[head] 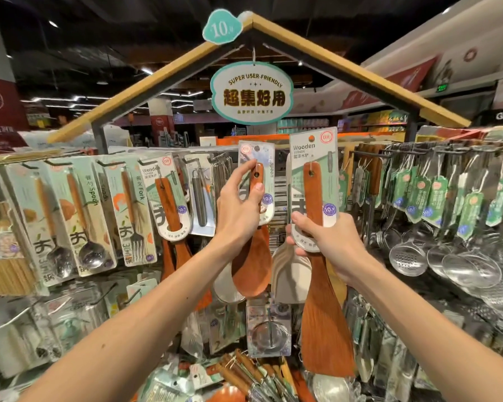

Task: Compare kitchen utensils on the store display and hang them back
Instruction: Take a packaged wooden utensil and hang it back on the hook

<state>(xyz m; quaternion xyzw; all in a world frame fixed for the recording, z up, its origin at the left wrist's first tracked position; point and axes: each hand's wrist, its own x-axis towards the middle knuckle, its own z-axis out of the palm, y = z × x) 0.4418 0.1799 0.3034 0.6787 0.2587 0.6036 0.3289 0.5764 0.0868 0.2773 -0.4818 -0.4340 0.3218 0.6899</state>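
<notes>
My left hand grips a wooden rice spoon by its handle, its pale backing card raised toward the top of the display. To its right, my right hand holds a wooden turner at the lower edge of its green card labelled "Wooden". Both utensils hang blade-down, side by side in front of the rack. Another carded wooden turner stays on a hook at the left.
Carded spoons and a fork hang on hooks at the left. Steel ladles and skimmers crowd the right rail. A hanging sign sits under the wooden roof frame. More utensils lie in a bin below.
</notes>
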